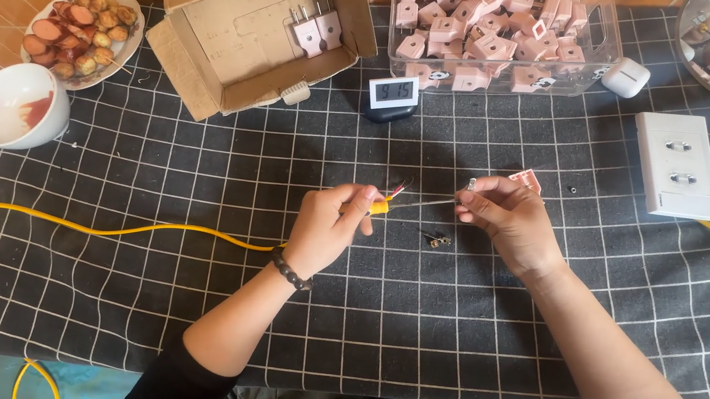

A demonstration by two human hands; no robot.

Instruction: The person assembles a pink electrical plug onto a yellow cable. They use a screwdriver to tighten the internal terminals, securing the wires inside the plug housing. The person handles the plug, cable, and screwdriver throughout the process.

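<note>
Pinching the yellow cable [183, 234] end at tabletop [193, 167] centre, the left hand [328, 224] closed on it while the right hand [506, 213], toward 3 o'clock, gripped a thin screwdriver [428, 203]. Wiring seemed underway; seating the bare wires would likely call for steady aim.

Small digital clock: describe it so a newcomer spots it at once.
Start at the open cardboard box at the top of the black checked tablecloth. Just right of it, before the clear tub of pink plugs, stands the small digital clock. It alone has a white screen on a dark base.
</note>
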